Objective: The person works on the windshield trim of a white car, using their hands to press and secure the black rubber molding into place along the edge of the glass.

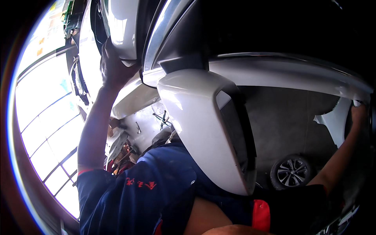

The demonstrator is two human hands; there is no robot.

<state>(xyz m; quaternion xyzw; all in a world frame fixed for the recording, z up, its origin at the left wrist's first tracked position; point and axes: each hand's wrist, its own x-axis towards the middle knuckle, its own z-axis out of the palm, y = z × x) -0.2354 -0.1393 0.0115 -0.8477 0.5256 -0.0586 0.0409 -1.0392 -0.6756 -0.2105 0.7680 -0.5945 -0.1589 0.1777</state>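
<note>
A white side mirror (192,105) juts toward me from a white car door (274,72), in the middle of the view. At the upper left, my left hand (115,66) is closed around the lower edge of a white fender (123,29). One finger reaches up into the dark gap beside that panel, and the thumb lies under its edge. At the far right, my right hand (358,111) is closed at the door's far end, beside a small pale part. Shadow hides some of its fingers.
A wheel with a spoked rim (291,171) lies on the grey floor below the door. A white body panel (335,121) shows near my right forearm. Loose parts (125,150) lie on the floor behind my left arm. Large bright windows (49,137) line the left.
</note>
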